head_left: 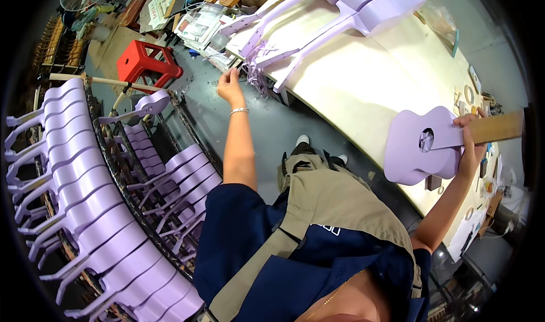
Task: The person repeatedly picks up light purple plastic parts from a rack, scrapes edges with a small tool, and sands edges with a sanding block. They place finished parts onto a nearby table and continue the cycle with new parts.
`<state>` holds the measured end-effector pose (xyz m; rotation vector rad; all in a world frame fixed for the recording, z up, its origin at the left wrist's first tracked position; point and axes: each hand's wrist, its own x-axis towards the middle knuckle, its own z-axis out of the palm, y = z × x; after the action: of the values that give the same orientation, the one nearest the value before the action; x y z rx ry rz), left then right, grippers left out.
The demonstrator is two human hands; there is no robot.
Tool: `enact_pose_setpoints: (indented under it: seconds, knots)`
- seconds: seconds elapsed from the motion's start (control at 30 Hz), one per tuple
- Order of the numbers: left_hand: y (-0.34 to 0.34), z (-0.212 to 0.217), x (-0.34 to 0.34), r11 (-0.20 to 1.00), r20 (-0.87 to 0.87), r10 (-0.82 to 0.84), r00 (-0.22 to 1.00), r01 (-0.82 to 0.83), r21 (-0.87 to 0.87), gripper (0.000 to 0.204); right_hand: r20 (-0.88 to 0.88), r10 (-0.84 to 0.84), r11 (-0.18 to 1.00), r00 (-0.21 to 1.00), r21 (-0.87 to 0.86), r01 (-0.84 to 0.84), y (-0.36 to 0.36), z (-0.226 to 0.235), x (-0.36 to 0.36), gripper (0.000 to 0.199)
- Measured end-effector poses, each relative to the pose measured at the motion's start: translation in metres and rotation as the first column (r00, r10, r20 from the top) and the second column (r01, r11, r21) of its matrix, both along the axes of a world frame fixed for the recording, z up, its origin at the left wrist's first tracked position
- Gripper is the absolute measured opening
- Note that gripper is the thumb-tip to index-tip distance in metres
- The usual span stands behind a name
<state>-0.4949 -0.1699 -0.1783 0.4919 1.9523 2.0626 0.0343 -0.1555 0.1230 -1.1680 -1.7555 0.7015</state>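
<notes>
My right hand (470,146) grips the neck of a lilac ukulele (417,157) above the right part of the table. Its body points left and its face is turned up, with a crumpled lilac scrap (424,140) showing in the sound hole. The fingerboard side of the neck is bare wood color. Stretched out to the far left, my left hand (230,87) is closed, its fingers pressed together beside a tangle of lilac strips (256,75) hanging at the table's edge. Whether anything is pinched in it cannot be made out.
More lilac ukuleles (363,10) lie on the cream worktable (340,78). Racks full of lilac ukulele bodies (85,169) stand at my left. A red stool (145,64) and stacked papers (201,27) are farther off. Tape rolls (469,95) and tools sit at the table's right end.
</notes>
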Motion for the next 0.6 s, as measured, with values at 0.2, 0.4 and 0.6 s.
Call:
enact_pose_setpoints:
  seconds: [0.2,0.4,0.6]
  knots:
    - [0.039,-0.026,0.038,0.993,0.003,0.117,0.993,-0.117,0.010,0.017,0.055,-0.130,0.990,0.990,0.060,0.127,-0.016,-0.004,0.007,0.039]
    - [0.008,-0.035,0.036,0.975,-0.479,-0.178,0.860,0.089,-0.202,0.047,0.061,-0.337,0.935,0.939,0.138,0.327,-0.021,-0.009,-0.001,0.043]
    - [-0.011,-0.006,0.024,0.996,0.170,0.046,0.984,-0.057,0.063,0.037,-0.069,-0.601,0.793,0.796,0.069,0.605,-0.033,0.003,-0.002,0.047]
